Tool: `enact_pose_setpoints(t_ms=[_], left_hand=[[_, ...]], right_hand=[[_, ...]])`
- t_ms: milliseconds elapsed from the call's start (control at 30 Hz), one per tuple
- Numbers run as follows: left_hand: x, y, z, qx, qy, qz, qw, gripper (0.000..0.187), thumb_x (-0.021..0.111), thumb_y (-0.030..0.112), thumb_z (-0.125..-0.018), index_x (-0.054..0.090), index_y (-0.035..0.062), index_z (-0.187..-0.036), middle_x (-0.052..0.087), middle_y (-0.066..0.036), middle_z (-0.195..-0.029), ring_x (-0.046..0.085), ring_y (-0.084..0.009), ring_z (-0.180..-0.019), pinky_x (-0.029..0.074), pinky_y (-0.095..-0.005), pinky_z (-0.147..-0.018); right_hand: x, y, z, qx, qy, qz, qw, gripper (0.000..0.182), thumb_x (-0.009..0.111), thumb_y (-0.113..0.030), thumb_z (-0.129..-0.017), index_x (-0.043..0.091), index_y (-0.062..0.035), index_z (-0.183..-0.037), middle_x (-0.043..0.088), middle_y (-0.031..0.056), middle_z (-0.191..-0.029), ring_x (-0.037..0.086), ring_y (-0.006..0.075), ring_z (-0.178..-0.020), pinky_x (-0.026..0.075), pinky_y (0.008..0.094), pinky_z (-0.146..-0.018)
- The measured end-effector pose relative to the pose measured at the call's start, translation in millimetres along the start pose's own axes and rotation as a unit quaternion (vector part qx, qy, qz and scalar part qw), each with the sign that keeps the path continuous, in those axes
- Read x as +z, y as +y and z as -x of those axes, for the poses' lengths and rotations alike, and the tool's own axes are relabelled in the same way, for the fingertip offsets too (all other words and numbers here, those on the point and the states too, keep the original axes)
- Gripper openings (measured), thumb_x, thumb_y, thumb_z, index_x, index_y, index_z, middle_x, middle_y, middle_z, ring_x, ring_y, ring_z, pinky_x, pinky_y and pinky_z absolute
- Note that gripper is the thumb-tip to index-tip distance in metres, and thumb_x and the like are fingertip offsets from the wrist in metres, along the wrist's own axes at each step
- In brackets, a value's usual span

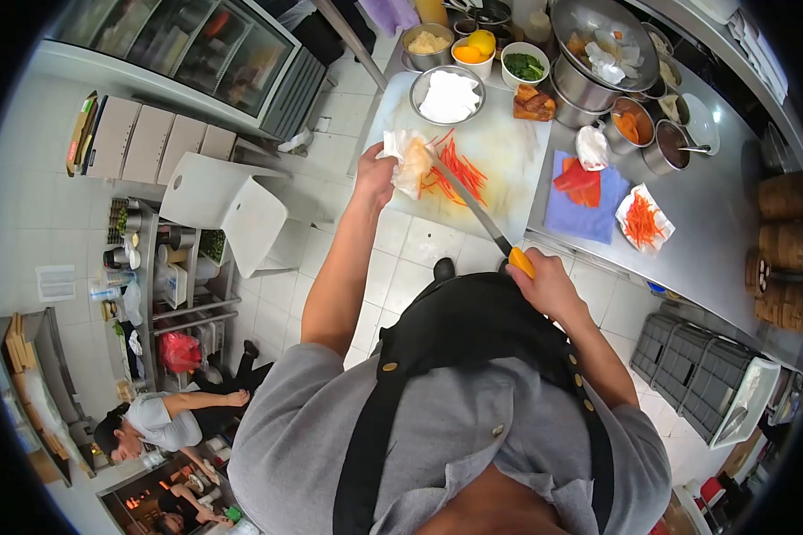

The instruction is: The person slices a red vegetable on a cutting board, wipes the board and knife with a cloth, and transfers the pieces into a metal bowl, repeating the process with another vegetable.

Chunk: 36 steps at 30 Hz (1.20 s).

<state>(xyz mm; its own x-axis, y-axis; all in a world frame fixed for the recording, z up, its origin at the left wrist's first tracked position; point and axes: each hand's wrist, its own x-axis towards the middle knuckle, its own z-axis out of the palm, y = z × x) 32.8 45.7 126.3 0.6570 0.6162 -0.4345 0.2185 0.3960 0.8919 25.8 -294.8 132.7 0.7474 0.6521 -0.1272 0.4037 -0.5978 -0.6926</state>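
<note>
My right hand (542, 282) is closed round the yellow handle of a long knife (476, 208). The blade points up and left over the white cutting board (514, 198), its tip at a crumpled, orange-stained paper towel (408, 162). My left hand (376, 173) grips that towel at the board's left edge. Thin red-orange strips (456, 173) lie in a loose pile just right of the towel, partly under the blade. Above them on the board stands a metal bowl with white paper (449, 97). A browned piece of food (533, 103) sits at the board's upper right.
Right of the board are a blue cloth (580, 211) with red pieces, a paper (644, 220) holding red strips, and metal pots (629, 122). Bowls of greens (524, 66) and yellow items (474, 52) stand behind. Two people (165, 420) are at lower left, apart from my hands.
</note>
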Motion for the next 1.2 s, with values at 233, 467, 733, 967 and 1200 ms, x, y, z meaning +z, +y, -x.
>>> enact_pose_setpoints(t_ms=[233,467,733,967,1200], left_hand=[[-33.3,-25.1,-12.9,0.325,0.043,-0.353,0.876,0.053,0.046,-0.007,-0.078,0.045,-0.0038,-0.131,0.065,-0.024,-0.104,0.066,-0.0334,-0.097,0.051,-0.0361,-0.086],[29.4,-118.2,4.4,0.344,0.045,-0.304,0.887,0.051,0.045,-0.007,-0.079,0.047,-0.0025,-0.129,0.056,-0.028,-0.122,0.059,-0.0376,-0.112,0.046,-0.0381,-0.095],[26.7,-63.5,5.1,0.519,0.152,-0.196,0.818,0.048,0.044,-0.007,-0.081,0.049,-0.002,-0.128,0.064,-0.027,-0.101,0.065,-0.0379,-0.093,0.05,-0.0376,-0.083],[-12.8,-81.2,-15.3,0.387,0.094,-0.311,0.863,0.047,0.044,-0.007,-0.082,0.05,0.0027,-0.127,0.061,-0.025,-0.114,0.062,-0.0379,-0.1,0.048,-0.0416,-0.086],[20.1,-121.8,-23.6,0.336,-0.056,-0.582,0.739,0.056,0.046,-0.006,-0.08,0.045,0.0077,-0.135,0.042,-0.018,-0.143,0.034,-0.0434,-0.135,0.022,-0.0655,-0.107]], right_hand=[[-15.7,22.9,11.0,0.112,-0.036,-0.005,0.993,0.036,0.065,-0.03,-0.087,0.055,0.004,-0.09,0.061,0.0303,-0.074,0.061,0.0479,-0.073,0.049,0.0501,-0.064],[-8.4,43.0,7.1,0.129,-0.015,-0.029,0.991,0.035,0.068,-0.028,-0.085,0.057,0.0044,-0.083,0.061,0.0278,-0.071,0.061,0.0454,-0.069,0.048,0.0489,-0.062],[10.9,52.5,-73.6,0.004,0.085,0.134,0.987,0.029,0.069,-0.021,-0.079,0.058,-0.0025,-0.097,0.063,0.0214,-0.079,0.063,0.0403,-0.075,0.051,0.0473,-0.065],[-16.3,50.2,-56.5,-0.032,0.028,0.146,0.988,0.027,0.069,-0.02,-0.078,0.058,-0.0024,-0.095,0.063,0.0208,-0.078,0.063,0.0398,-0.073,0.05,0.0473,-0.065],[-23.9,61.3,-20.1,0.06,0.095,0.0,0.994,0.028,0.074,-0.018,-0.075,0.061,0.001,-0.09,0.064,0.0238,-0.076,0.064,0.0397,-0.071,0.051,0.0433,-0.063]])
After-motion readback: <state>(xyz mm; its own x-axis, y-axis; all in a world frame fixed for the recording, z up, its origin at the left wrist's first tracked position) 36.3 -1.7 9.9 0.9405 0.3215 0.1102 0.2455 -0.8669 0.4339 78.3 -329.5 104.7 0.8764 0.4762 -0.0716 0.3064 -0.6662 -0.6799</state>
